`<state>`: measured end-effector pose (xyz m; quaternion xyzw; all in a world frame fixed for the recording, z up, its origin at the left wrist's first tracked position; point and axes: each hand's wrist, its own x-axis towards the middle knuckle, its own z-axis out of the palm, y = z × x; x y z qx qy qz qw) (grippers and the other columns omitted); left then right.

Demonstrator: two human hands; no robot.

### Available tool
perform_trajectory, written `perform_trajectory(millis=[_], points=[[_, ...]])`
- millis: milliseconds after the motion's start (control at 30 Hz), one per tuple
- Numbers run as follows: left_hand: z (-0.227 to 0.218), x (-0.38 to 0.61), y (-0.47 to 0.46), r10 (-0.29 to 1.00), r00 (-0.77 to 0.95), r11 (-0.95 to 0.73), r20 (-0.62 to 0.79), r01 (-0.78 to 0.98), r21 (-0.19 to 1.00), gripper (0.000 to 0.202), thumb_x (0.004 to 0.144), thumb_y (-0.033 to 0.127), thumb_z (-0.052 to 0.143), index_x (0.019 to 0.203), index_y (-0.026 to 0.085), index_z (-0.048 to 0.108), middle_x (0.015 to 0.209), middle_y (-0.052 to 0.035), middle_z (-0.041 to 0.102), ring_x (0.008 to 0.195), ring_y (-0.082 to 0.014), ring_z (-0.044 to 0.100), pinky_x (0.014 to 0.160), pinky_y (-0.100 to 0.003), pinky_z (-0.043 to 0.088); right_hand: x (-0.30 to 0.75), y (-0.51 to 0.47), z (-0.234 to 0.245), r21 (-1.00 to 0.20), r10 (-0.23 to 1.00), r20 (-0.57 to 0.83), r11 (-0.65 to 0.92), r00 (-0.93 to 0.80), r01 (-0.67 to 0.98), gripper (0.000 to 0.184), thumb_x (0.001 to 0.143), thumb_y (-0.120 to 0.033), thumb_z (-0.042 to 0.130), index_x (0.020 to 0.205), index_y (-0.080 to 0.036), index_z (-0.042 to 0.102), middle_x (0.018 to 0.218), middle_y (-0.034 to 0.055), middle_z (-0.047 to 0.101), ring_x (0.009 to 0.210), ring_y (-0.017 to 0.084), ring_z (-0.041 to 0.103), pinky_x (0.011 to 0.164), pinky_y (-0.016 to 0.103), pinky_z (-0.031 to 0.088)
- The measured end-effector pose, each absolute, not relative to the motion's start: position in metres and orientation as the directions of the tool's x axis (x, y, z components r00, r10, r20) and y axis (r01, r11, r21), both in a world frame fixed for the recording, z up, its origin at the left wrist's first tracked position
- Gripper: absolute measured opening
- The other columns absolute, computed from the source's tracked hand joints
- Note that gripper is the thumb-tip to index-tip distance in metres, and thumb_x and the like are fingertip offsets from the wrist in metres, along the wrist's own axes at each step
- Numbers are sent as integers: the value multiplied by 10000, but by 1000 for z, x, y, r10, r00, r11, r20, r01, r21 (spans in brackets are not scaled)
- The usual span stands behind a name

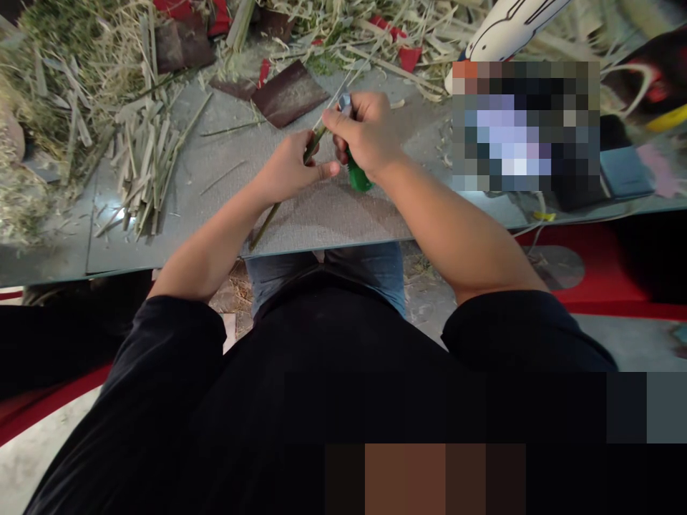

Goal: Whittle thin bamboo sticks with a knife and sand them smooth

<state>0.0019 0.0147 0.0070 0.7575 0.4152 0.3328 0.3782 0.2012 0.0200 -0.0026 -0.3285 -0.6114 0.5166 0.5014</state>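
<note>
My left hand (293,166) is closed around a thin dark-green stalk (265,225), which slants from the table's front edge up toward my right hand. In my right hand (370,132) is a green-handled utility knife (358,174); its metal front end shows between thumb and fingers, close to the stalk. Pale, thin strips run up and away from the spot where both hands meet. Whether the blade touches the stalk is hidden by my fingers. To the left lies a bundle of flat, pale-green split strips (146,172).
Heaps of curly plant shavings (59,57) cover the table's (215,207) back and left. A dark brown sheet piece (290,93) lies just beyond my hands. At the right are a white patterned object (507,32), a pixelated area and a blue-topped box (625,172).
</note>
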Motion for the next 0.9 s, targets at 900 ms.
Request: perform_trajectory(millis=[900], points=[[11,-1,10,869,434,-438,238,451,777,632,985,791,800,791,264,510,736,-26,588,781,-231,587,756,-414,457,205,3,13,-996,784,-93,-73,-613,58,631,971,-816,821,830,-290,503,584,-14,423,480,225,437,422,343,419]])
